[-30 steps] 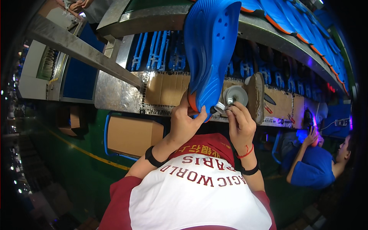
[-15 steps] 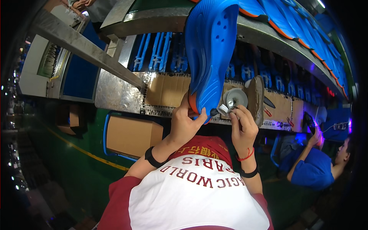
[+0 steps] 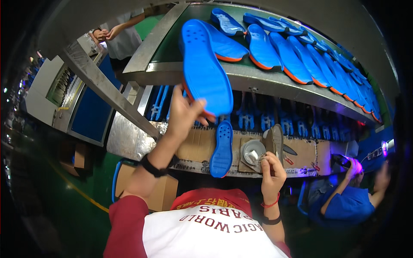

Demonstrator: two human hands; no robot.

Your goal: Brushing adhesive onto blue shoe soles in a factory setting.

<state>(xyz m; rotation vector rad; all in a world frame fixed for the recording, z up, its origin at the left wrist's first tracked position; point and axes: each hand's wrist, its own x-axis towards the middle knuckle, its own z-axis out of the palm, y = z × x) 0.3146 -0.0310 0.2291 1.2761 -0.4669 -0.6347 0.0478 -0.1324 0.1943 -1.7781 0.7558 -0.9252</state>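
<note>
My left hand (image 3: 184, 112) grips the near end of a blue shoe sole (image 3: 202, 71) with an orange edge. This sole is raised, its holed end upward, over the edge of the upper conveyor. Below it, a second blue sole (image 3: 222, 148) lies on the cardboard-covered bench, apart from either hand. My right hand (image 3: 272, 167) is pinched at the near right rim of a white bowl (image 3: 246, 151); what its fingertips hold is too small to make out. A small white piece (image 3: 254, 155) sits in the bowl. A brownish shoe-shaped piece (image 3: 275, 139) stands beside the bowl.
Several blue soles (image 3: 297, 56) line the upper conveyor, whose metal edge (image 3: 172, 66) runs above the bench. A knife (image 3: 289, 149) and red-handled cutters (image 3: 288, 160) lie right of the bowl. A slanted metal post (image 3: 107, 92) stands left. A person in blue (image 3: 348, 200) sits at right.
My left hand has moved up and left with a blue sole, toward the conveyor. My right hand stays pinched by the bowl. The view has shifted, showing more conveyor and the sole on the bench.
</note>
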